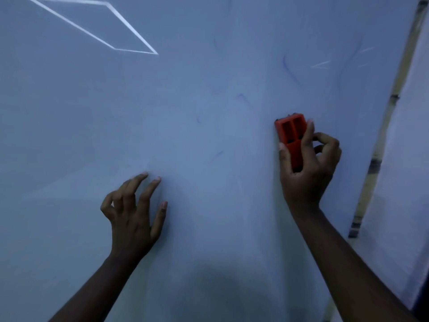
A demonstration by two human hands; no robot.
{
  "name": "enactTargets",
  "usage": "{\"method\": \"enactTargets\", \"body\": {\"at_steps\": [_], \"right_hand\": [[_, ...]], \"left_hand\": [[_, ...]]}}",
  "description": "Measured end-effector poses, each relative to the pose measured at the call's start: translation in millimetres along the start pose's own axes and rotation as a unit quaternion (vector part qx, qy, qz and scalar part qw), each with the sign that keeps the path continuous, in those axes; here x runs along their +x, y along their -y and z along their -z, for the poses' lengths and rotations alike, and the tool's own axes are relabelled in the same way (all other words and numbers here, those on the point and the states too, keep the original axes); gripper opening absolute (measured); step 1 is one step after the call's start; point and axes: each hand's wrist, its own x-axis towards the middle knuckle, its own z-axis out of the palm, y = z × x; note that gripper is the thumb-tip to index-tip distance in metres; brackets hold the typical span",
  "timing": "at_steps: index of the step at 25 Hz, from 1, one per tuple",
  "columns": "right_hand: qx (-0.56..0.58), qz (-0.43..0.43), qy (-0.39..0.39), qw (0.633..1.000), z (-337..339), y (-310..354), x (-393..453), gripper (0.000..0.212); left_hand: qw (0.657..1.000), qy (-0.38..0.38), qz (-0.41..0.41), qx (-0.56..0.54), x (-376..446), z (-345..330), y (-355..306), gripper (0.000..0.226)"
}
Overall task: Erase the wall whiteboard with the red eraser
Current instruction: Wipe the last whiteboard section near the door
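Observation:
The wall whiteboard (185, 112) fills nearly the whole view, pale blue-grey in dim light. My right hand (308, 168) grips the red eraser (293, 135) by its sides and holds it flat against the board at the right of centre. The eraser's ribbed plastic back faces me. Faint blue marker smudges (290, 68) remain above and to the left of the eraser. My left hand (132, 210) is spread at the lower left, its fingertips touching the board and holding nothing.
The board's pale frame edge (380, 145) runs diagonally down the right side, with a white wall (404, 159) beyond it. A bright reflected outline of a light (130, 26) shows at the upper left of the board.

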Motion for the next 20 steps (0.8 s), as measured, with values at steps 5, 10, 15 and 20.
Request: {"method": "enactTargets", "body": {"at_steps": [5,10,15,20], "right_hand": [[0.065,0.178,0.032,0.981,-25.2,54.3,-39.6,0.058],[0.142,0.455,0.201,0.856,-14.1,69.5,-156.4,0.049],[0.134,0.501,0.205,0.830,-15.1,67.9,-133.5,0.046],[0.119,0.353,0.071,0.925,-40.9,81.4,-0.7,0.051]], "left_hand": [[0.999,-0.040,0.021,0.005,60.3,11.3,20.1,0.053],[1.000,-0.001,0.010,0.024,55.6,15.3,34.1,0.062],[0.999,0.022,-0.008,0.034,45.4,12.1,41.8,0.063],[1.000,0.012,-0.007,0.025,53.0,2.4,42.8,0.064]]}}
